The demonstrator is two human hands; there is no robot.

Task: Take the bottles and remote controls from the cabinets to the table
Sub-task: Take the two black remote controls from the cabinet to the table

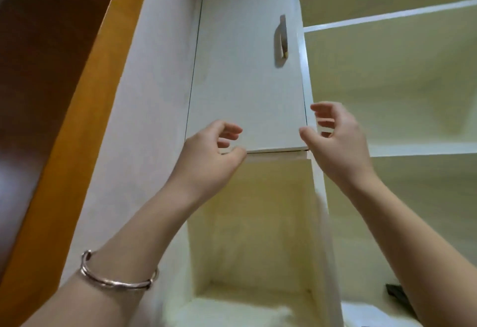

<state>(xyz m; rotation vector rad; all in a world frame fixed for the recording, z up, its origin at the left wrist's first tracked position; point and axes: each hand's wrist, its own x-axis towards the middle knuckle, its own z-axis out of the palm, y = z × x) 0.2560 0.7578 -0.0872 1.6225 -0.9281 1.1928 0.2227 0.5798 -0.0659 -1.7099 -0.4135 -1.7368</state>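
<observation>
A white cabinet door (pixel 245 81) with a metal handle (pixel 281 40) fills the upper middle of the head view and looks closed. My left hand (pixel 209 156) is raised at the door's lower left corner, fingers curled and apart, holding nothing. At the door's lower right corner is my right hand (pixel 335 141), also with spread fingers and nothing in it. A small dark object (pixel 396 293), partly hidden behind my right forearm, lies on the lower right shelf; I cannot tell what it is. No bottle is visible.
Below the door is an open cream compartment (pixel 253 236). Open shelves (pixel 387 19) run to the right. A white side wall (pixel 144 120) and a brown wooden frame (pixel 77 94) stand on the left. A silver bangle (pixel 116 275) circles my left wrist.
</observation>
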